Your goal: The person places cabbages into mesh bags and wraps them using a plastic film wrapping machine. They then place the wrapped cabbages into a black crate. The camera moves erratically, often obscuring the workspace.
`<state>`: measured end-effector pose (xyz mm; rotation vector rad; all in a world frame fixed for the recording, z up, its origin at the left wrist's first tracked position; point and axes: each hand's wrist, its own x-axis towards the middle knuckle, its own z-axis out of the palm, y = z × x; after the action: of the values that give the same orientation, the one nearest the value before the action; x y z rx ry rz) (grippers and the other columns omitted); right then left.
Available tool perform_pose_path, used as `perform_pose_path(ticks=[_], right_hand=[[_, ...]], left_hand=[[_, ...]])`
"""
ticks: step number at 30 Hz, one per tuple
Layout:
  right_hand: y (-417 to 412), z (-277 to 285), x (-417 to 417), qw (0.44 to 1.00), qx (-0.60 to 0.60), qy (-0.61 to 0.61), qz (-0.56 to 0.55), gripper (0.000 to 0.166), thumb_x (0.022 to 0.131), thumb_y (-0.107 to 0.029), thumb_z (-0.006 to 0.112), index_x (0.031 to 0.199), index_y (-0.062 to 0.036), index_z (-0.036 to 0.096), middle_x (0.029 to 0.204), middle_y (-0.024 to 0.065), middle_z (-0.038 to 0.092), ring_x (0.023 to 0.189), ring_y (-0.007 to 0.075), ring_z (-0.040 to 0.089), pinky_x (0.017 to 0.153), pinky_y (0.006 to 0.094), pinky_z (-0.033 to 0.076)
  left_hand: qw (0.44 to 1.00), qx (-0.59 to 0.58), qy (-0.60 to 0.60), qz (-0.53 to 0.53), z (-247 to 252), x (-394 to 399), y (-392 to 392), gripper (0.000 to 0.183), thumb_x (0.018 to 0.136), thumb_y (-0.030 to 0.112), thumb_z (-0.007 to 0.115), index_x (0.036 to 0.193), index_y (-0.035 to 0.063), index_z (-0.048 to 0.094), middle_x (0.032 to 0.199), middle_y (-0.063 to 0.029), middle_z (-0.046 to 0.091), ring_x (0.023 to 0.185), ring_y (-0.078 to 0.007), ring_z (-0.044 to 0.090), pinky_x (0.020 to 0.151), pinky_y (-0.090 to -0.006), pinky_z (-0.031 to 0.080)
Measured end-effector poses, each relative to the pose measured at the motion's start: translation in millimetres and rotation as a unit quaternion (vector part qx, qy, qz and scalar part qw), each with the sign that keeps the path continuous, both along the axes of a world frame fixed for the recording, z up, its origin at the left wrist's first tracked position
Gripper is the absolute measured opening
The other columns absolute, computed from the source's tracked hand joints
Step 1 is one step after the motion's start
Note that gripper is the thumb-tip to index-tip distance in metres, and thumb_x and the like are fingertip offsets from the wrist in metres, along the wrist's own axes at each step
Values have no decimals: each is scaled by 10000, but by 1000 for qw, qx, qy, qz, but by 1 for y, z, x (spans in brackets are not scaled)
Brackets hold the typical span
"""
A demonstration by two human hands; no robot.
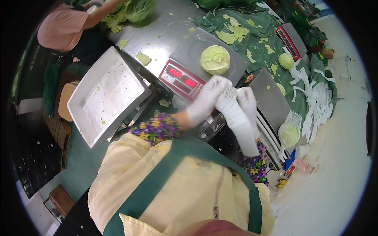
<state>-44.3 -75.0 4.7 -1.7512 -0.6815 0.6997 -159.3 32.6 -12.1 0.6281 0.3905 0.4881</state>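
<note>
A trimmed head of cabbage rests on the grey plate of a digital scale with a lit red display. Just below it, both gloved hands are close together on a white mesh net sleeve. My left hand, entering from the picture's left, pinches the sleeve's upper end. My right hand grips the same end from the other side. The sleeve's lower part hangs down over the right forearm. Another cabbage, netted, lies to the right beside a grey metal machine.
A white plastic tray with leaf scraps stands at left. Green cloth strewn with leaves covers the far right, with white net strips, a loose cabbage and a second scale. A co-worker handles leaves at the upper left.
</note>
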Motion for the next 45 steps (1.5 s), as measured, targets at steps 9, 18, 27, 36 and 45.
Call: perform_pose_path(ticks=[9,18,27,36,45], right_hand=[[49,-30,85,975,64,-127,168,289,929,-239,612,1126,-38,680,1074,126,719,918,168,664,781,333,497],[129,-156,122,940,12,281,-193,377,984,-236,563,1279,-4,602,1154,100,691,1013,234,690,857,363,556],[7,54,-5,977,77,186,71,258,1017,-153,526,1082,49,673,1029,57,705,961,110,625,881,267,491],[-138,44,-10,967,145,206,-36,233,1042,-182,492,1065,14,615,1053,119,690,917,178,656,866,282,518],[-277,123,14,876,-138,271,375,315,970,-177,532,1215,-39,674,864,15,692,632,59,562,587,210,452]], left_hand=[[809,454,334,169,-31,-1,133,335,896,354,669,1103,90,661,961,-150,730,874,-299,712,764,-389,545],[753,561,341,-43,-74,43,148,331,961,332,556,1185,115,667,1081,-155,715,1022,-291,688,893,-384,529],[908,-351,-158,-165,-21,-38,57,561,996,472,472,1262,-13,564,1261,-207,623,1159,-347,604,1034,-506,464],[907,-308,-63,-280,-23,-4,-31,366,999,299,470,1066,-25,629,1063,-197,690,954,-313,684,900,-448,557],[894,-295,64,-331,-12,32,-182,285,934,206,544,929,-52,667,907,-203,703,933,-359,689,884,-496,558]])
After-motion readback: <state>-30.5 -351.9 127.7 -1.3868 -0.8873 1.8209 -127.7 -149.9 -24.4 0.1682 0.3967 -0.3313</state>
